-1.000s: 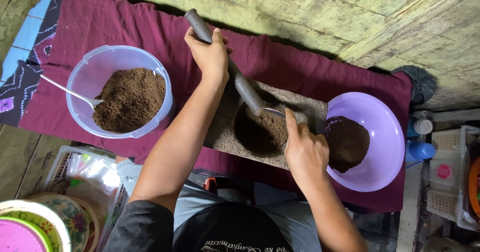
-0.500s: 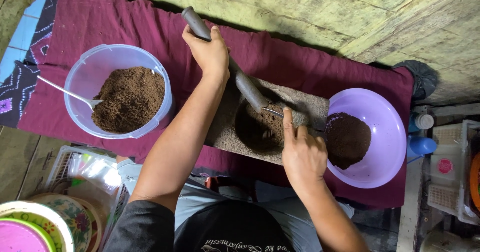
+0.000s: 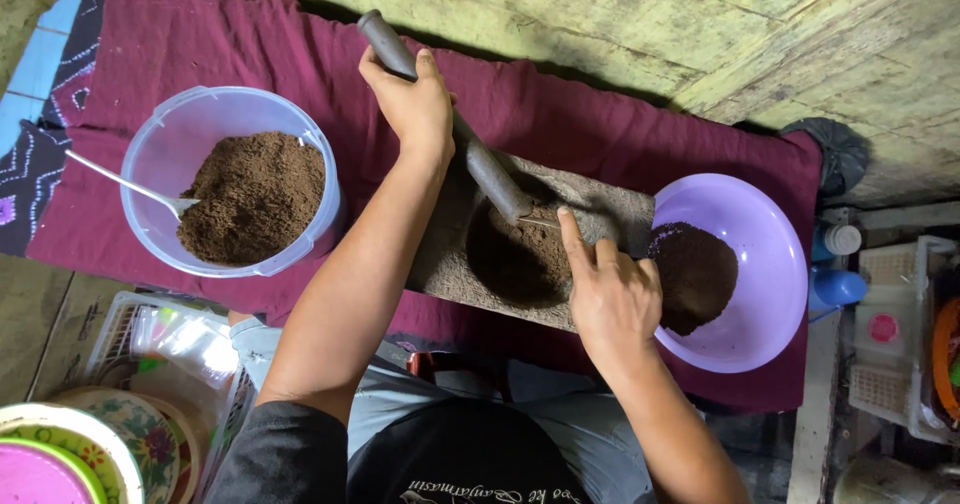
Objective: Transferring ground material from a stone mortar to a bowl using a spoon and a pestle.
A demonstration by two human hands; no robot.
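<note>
My left hand [image 3: 410, 104] grips the upper part of a long dark stone roller [image 3: 495, 179], which slants down onto a flat grinding stone [image 3: 445, 264]. A patch of dark brown powder [image 3: 515, 259] lies on the stone under the roller's lower end. My right hand [image 3: 612, 299] rests on the stone's right side, index finger stretched toward the roller tip along a thin metal utensil [image 3: 540, 222] that is mostly hidden. A purple bowl [image 3: 770, 254] with more dark powder stands right of the stone. A clear plastic tub [image 3: 160, 154] of brown powder with a spoon [image 3: 120, 182] stands at the left.
Everything sits on a maroon cloth [image 3: 250, 44] against a yellowish wooden wall. Patterned plates [image 3: 60, 454] and a wire basket [image 3: 120, 334] lie at the lower left. A blue bottle [image 3: 835, 289] and white plastic baskets [image 3: 885, 334] crowd the right edge.
My right hand has slid left from the purple bowl's rim toward the roller tip. My left hand and the roller have barely shifted.
</note>
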